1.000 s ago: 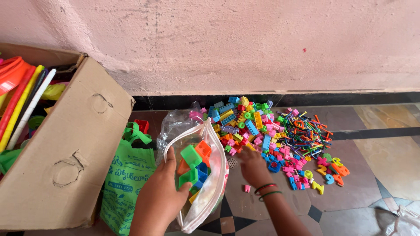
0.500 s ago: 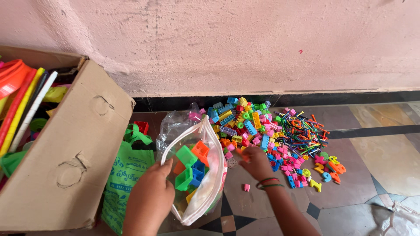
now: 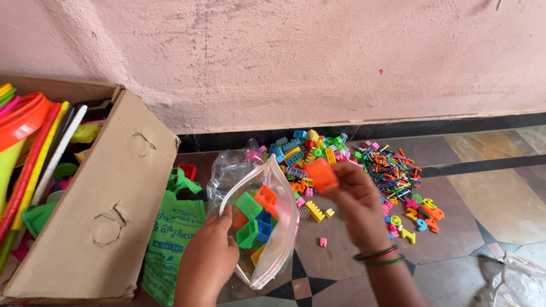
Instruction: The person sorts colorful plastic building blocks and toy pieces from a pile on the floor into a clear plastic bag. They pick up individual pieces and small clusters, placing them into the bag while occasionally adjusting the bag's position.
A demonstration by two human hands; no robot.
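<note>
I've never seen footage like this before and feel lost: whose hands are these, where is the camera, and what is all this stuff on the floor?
There is no machine here. The camera sits on a person's head and looks down, so the two hands are that person's own. The left hand holds open a clear zip bag that already has large coloured blocks inside. The right hand, with bangles on the wrist, pinches an orange block in its grip, just above and beside the bag's mouth. On the tiled floor by the pink wall lies a pile of small toys: bricks, thin sticks, and plastic numbers. At the left stands a cardboard box with long plastic toys in it, and a green cloth bag lies beside it.
</note>
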